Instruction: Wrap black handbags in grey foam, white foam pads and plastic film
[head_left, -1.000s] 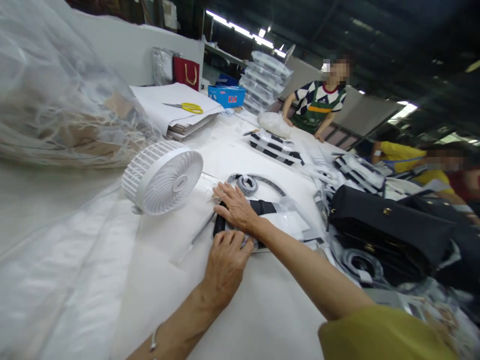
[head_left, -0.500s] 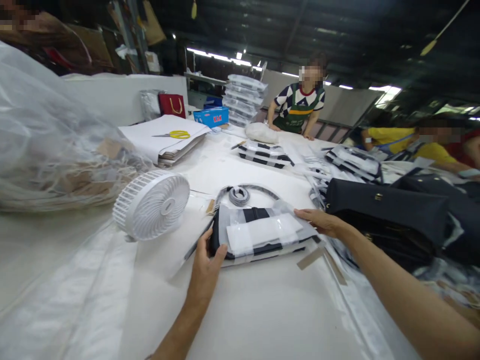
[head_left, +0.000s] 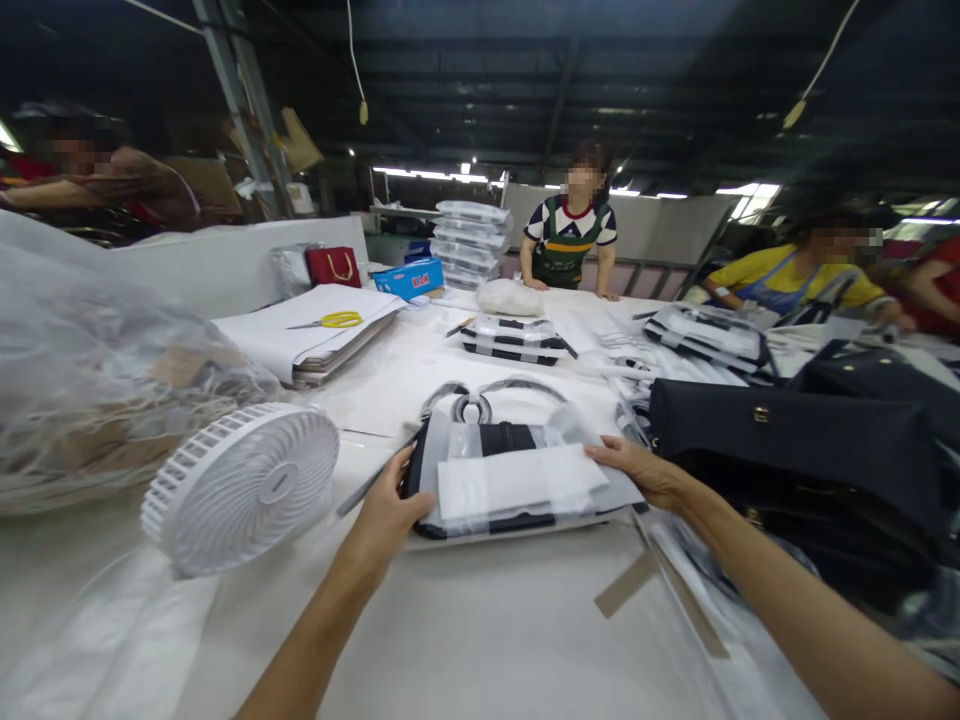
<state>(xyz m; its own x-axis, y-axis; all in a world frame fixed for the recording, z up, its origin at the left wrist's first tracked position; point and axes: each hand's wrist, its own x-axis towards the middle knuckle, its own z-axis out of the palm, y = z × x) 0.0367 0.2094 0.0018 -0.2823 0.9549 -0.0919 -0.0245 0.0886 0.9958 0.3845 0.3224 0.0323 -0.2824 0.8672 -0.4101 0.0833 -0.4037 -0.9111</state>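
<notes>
A black-and-white striped bag in a clear plastic sleeve [head_left: 517,480] lies on the white table [head_left: 487,620] in front of me. My left hand [head_left: 386,515] grips its left edge, thumb on top. My right hand [head_left: 637,468] holds its right edge with the fingers lying on the plastic. A coiled grey strap [head_left: 471,406] sits just behind the bag.
A small white fan [head_left: 244,488] stands at the left, beside a big plastic bag of cords [head_left: 97,390]. Black handbags [head_left: 795,450] crowd the right. Paper stack with yellow scissors [head_left: 339,320], more wrapped bags [head_left: 514,338] and a blue box [head_left: 409,277] lie farther back. Other people work around the table.
My hands went from pressing on top of the bag to holding its left and right edges. My view rose and the bag sits closer to me.
</notes>
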